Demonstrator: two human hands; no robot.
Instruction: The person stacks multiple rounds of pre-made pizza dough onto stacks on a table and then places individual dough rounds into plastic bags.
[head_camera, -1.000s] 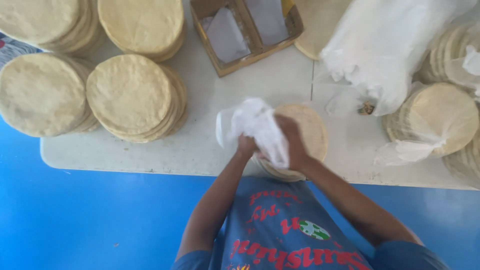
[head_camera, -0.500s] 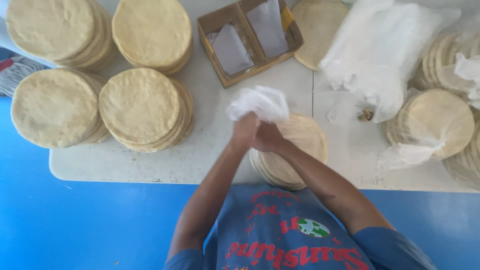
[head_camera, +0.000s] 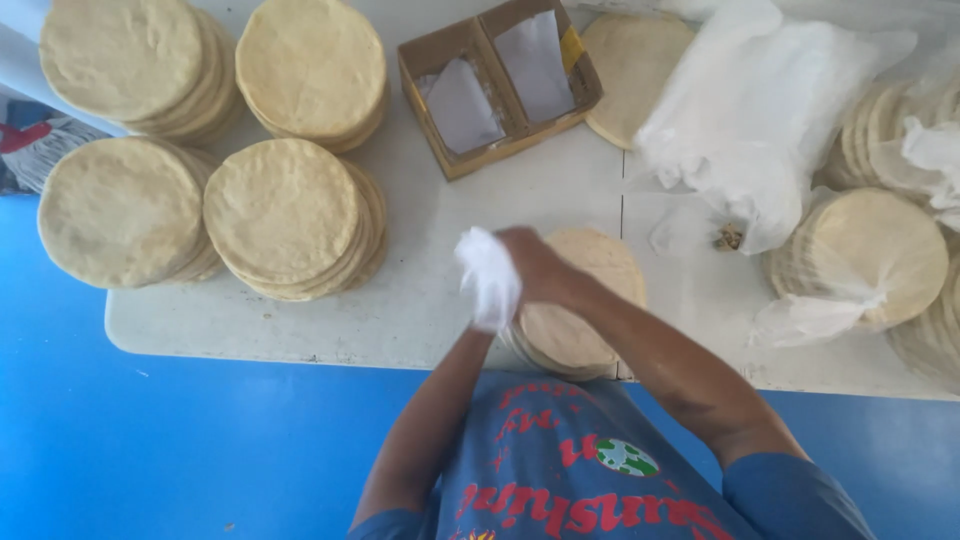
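Observation:
Both my hands meet over the white table (head_camera: 420, 300) near its front edge. My right hand (head_camera: 535, 265) pinches a thin white plastic bag (head_camera: 488, 278), which hangs crumpled to its left. My left hand (head_camera: 473, 338) comes up from below and is mostly hidden behind the bag, gripping its lower part. Just under and to the right of my hands lies a stack of round pale flatbreads (head_camera: 585, 315), uncovered, at the table's front edge.
Several tall flatbread stacks (head_camera: 285, 215) stand at the left. A two-compartment cardboard box (head_camera: 497, 85) holding clear sheets sits at the back. A heap of white plastic bags (head_camera: 760, 130) and bagged stacks (head_camera: 870, 260) fill the right. Blue floor (head_camera: 200, 440) lies below.
The bag, held spread above my hands before, now hangs bunched at the left of my right hand. My hands have shifted slightly left off the stack.

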